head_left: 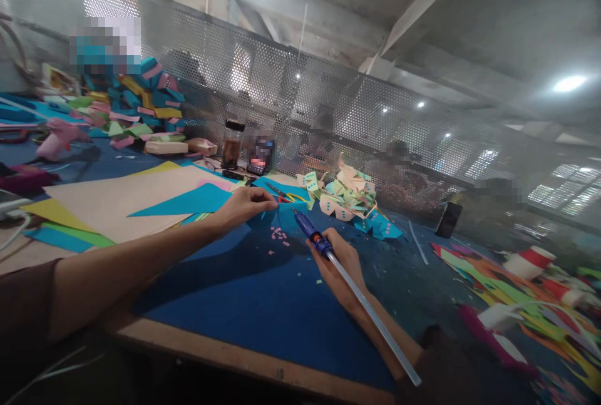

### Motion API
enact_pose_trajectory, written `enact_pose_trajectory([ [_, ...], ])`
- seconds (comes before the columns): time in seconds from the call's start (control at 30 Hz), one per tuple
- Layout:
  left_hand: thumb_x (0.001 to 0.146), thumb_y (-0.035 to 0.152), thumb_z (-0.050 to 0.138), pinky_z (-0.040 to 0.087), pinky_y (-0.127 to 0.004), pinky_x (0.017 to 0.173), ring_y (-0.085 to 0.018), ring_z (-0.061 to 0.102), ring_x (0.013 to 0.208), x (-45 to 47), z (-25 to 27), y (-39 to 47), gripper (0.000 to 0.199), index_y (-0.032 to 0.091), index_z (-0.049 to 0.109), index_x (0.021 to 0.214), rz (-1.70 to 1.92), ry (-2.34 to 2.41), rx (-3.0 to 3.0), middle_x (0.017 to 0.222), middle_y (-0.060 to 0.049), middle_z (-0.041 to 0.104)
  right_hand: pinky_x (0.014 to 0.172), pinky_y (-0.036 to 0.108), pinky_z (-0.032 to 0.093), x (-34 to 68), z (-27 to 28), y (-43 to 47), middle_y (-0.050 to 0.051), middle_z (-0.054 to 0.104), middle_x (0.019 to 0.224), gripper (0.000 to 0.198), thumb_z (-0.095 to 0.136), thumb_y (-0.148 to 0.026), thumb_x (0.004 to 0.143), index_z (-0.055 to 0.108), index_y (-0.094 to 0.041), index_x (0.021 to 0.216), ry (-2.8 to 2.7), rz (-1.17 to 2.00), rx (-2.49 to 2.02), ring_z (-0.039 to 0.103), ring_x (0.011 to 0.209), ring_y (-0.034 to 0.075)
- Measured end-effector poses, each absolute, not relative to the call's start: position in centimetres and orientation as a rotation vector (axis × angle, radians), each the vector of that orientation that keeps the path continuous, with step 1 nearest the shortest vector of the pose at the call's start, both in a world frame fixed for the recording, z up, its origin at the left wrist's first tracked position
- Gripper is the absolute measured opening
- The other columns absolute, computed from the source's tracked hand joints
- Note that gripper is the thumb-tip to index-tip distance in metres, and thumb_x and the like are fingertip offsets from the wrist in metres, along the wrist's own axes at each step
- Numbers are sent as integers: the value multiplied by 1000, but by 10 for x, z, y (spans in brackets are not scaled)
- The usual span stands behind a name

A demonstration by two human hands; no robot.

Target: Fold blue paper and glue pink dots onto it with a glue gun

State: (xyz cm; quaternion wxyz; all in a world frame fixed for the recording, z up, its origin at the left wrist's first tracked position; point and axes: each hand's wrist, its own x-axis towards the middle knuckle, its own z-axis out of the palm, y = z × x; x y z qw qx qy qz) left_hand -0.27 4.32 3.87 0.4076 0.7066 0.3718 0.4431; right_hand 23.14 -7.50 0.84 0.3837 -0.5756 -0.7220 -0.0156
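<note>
My left hand [246, 206] is closed in a pinch on a small blue paper piece [295, 207], which reaches out to the right of the fingertips. In my right hand [345, 261] is a blue glue gun [307, 228], its nozzle pointing up and left at the paper piece. A long clear glue stick [370, 314] sticks out of the gun's back end. I cannot tell whether the nozzle touches the paper. Just behind it lie scissors [297, 197] with yellow and red handles. Tiny pink paper bits [280, 236] are scattered on the blue tabletop [263, 292] below.
Large paper sheets [117, 195] cover the table's left side. Behind stand a jar [233, 145] and a phone [261, 156]. Folded paper pieces are heaped at the back centre [347, 192] and back left [150, 98]. Coloured scraps [507, 286] lie right. A perforated metal screen [282, 79] borders the back.
</note>
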Motion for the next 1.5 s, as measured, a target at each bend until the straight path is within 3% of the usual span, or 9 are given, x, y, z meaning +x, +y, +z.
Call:
enact_pose_trajectory([
  [0.77, 69, 41, 72, 37, -25, 55, -15, 56, 62, -7, 37, 52, 21, 20, 73, 71, 1174, 987, 1778, 65, 1, 65, 60, 24, 37, 223, 16, -81, -4, 55, 69, 30, 58, -49, 92, 51, -22, 79, -1716, 154, -1387, 50, 62, 13],
  [0.87, 69, 42, 73, 34, -25, 53, -14, 53, 58, -9, 40, 54, 23, 20, 73, 72, 1218, 1038, 1749, 61, 1, 63, 60, 25, 40, 224, 17, -80, -3, 56, 67, 33, 57, -53, 91, 55, -21, 79, -1696, 224, -1424, 51, 62, 14],
  [1.03, 67, 42, 74, 34, -25, 54, -13, 52, 60, -18, 42, 65, 27, 17, 75, 75, 1302, 1091, 1734, 68, -1, 66, 70, 30, 45, 231, 15, -74, 4, 68, 82, 37, 59, -56, 88, 67, -20, 87, -1690, 323, -1538, 61, 77, 20],
  [1.2, 67, 42, 75, 34, -26, 53, -12, 49, 58, -34, 36, 77, 26, 17, 74, 73, 1328, 1165, 1721, 64, -1, 63, 62, 29, 43, 237, 18, -72, 0, 61, 65, 40, 58, -57, 88, 70, -18, 84, -1814, 608, -1601, 55, 60, 16],
  [1.5, 64, 42, 76, 36, -26, 57, -14, 54, 63, -33, 35, 75, 28, 16, 74, 75, 1307, 1148, 1684, 67, -2, 66, 61, 28, 42, 242, 15, -65, 0, 61, 63, 39, 58, -53, 90, 71, -17, 94, -1843, 633, -1676, 55, 58, 15],
])
